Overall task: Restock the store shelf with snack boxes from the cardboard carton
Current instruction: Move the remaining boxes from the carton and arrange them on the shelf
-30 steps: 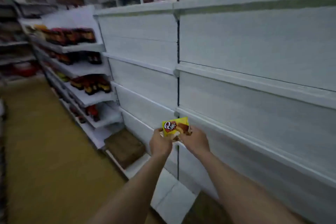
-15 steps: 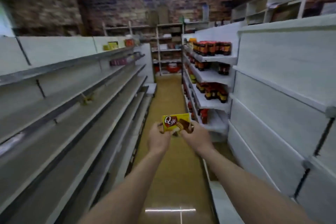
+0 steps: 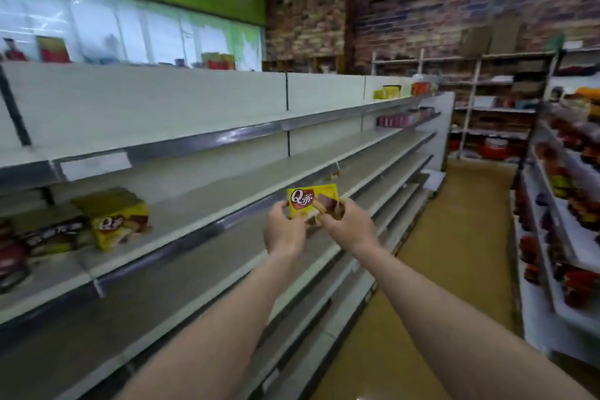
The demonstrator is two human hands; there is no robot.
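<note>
Carrying step: left hand (image 3: 285, 230) and right hand (image 3: 349, 229) both gripping yellow snack box (image 3: 311, 201). Next: set beside matching stack of yellow boxes (image 3: 118, 219) near shelf (image 3: 194, 221) left end.

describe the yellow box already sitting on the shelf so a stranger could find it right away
Start at the long grey shelving run on the left and follow its second shelf down to the near end. The yellow snack box stands there, beside a black box; it alone matches the held box.
</note>
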